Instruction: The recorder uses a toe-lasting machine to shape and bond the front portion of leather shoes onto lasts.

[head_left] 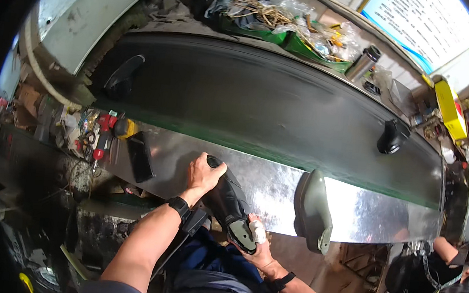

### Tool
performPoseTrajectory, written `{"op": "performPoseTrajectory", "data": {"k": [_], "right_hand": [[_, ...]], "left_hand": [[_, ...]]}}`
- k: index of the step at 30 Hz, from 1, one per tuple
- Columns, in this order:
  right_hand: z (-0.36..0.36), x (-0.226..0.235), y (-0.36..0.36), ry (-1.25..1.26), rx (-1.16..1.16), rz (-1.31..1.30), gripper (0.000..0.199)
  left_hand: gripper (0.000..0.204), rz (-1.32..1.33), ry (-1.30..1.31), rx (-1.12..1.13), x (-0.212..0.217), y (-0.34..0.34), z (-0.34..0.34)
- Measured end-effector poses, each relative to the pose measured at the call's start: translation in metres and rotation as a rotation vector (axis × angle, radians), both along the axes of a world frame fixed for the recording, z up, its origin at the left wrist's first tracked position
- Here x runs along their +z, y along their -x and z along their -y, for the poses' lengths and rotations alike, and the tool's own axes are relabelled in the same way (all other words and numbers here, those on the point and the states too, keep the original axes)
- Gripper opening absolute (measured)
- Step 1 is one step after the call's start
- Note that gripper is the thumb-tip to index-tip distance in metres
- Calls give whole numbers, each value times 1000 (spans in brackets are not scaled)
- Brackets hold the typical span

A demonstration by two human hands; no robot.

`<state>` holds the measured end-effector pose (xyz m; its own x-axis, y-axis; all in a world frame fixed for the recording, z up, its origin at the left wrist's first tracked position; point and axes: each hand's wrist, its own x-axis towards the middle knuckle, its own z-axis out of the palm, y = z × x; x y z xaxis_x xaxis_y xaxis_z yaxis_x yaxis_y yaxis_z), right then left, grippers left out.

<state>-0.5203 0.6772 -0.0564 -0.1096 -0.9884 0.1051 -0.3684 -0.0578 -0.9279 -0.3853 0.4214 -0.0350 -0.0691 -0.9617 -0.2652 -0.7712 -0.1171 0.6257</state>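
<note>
A black boot (225,197) lies slantwise between my hands, over the near edge of the metal table. A grey-green flat face with small holes shows at its lower end. My left hand (205,174) is closed round the upper end of the boot. My right hand (260,250), with a white wrap on one finger, grips the lower end beside the grey-green face. On the table to the right lies a grey-green boot last (314,206), apart from both hands.
Behind the metal table (275,186) runs a wide dark conveyor belt (249,100) carrying a black boot (392,136) at right and a dark piece (123,75) at left. A phone (141,156) and red power screwdriver (103,135) lie left. Another person (424,272) is at lower right.
</note>
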Motion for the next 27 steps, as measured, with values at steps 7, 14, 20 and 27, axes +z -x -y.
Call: {"op": "performPoseTrajectory", "data": {"k": [7,14,20,27], "right_hand": [[17,69,11,-160,231,192,96],[109,152,-22,-975,190,537,99],[90,196,-163,-631,423,483,34],[19,206,-375,-486,853,611,24]], "left_hand": [[39,-288,45,269,20,-46,-23],[32,-570,338,357,122,-124,-76],[28,-473,541,594,195,-260,-163],[34,-363,750,1162,258,-450,-300]]}}
